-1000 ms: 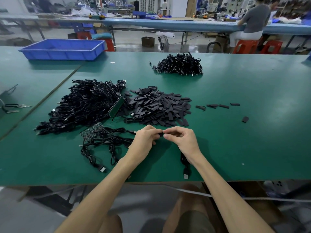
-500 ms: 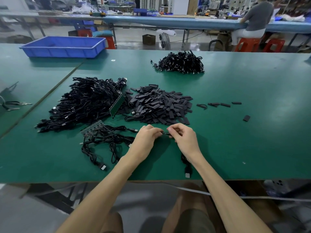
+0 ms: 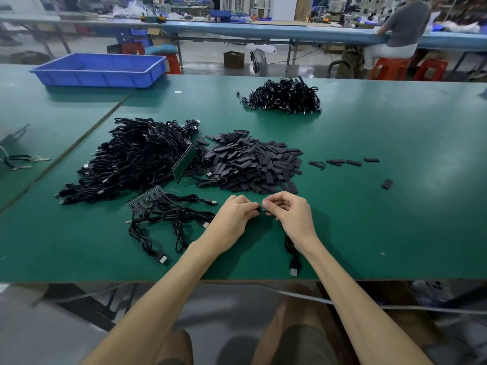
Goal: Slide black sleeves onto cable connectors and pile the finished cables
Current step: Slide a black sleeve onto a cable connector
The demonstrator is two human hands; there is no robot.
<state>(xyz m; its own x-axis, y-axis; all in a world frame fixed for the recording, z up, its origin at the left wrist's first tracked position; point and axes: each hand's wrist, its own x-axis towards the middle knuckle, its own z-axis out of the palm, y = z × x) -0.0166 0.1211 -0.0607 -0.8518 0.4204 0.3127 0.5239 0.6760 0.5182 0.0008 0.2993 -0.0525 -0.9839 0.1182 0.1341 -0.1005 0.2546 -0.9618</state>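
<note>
One long green table [image 3: 395, 206] fills the view, butted along its left edge against a second green surface that carries a blue tray [image 3: 100, 69] at its far end. Beyond the far edge we see a workshop floor with a fan [image 3: 259, 61], a cardboard box [image 3: 233, 59], red stools [image 3: 390, 68] and a seated person [image 3: 403, 27] at a blue bench [image 3: 263, 32].

Near the far edge lies a compact cable pile [image 3: 286, 97], well apart from everything else. At the table's middle a sleeve heap [image 3: 253, 164] touches, on its left, a larger cable tangle [image 3: 131, 159]; a green circuit board [image 3: 184, 162] leans between them. A few stray sleeves [image 3: 345, 162] lie toward the right edge. Some loose cables [image 3: 168, 217] and a small circuit board [image 3: 143, 200] sit just left of the hands.

Close to the near edge, the left hand [image 3: 232, 217] and the right hand [image 3: 292, 214] meet fingertip to fingertip, each pinching the end of one cable [image 3: 294, 266], whose plug trails below the right wrist. The fingers hide its other end, so we cannot tell whether a sleeve sits on the connector.
</note>
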